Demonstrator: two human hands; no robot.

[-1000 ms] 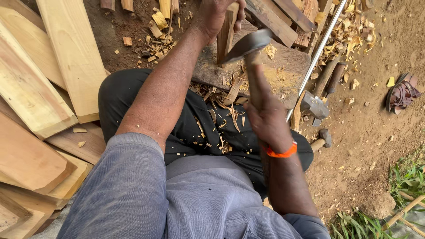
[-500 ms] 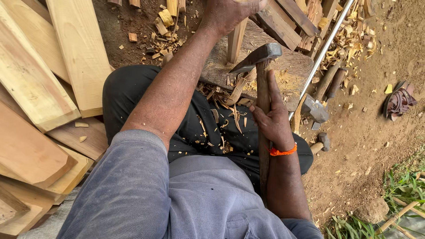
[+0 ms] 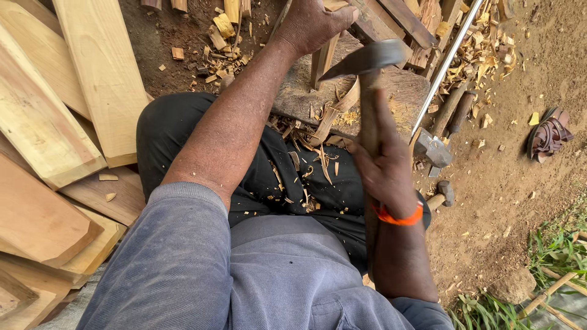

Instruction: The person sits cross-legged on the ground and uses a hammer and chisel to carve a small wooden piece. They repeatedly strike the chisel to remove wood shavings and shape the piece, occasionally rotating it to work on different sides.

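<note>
Dirt ground, rough wooden stake, steel-headed adze

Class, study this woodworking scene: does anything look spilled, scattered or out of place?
Yes. Wood shavings are scattered over the person's dark trousers and the dirt around the chopping block. A lone sandal lies on the ground at the right, away from the work. Two hammers lie loose in the dirt.

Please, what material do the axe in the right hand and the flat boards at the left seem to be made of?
The axe in the right hand: its head looks like dull grey metal, probably steel, with a worn matte face; the handle looks like brown wood, smooth from use. The flat boards: pale, unpainted raw wood, with visible grain lines and sawn ends.
</note>
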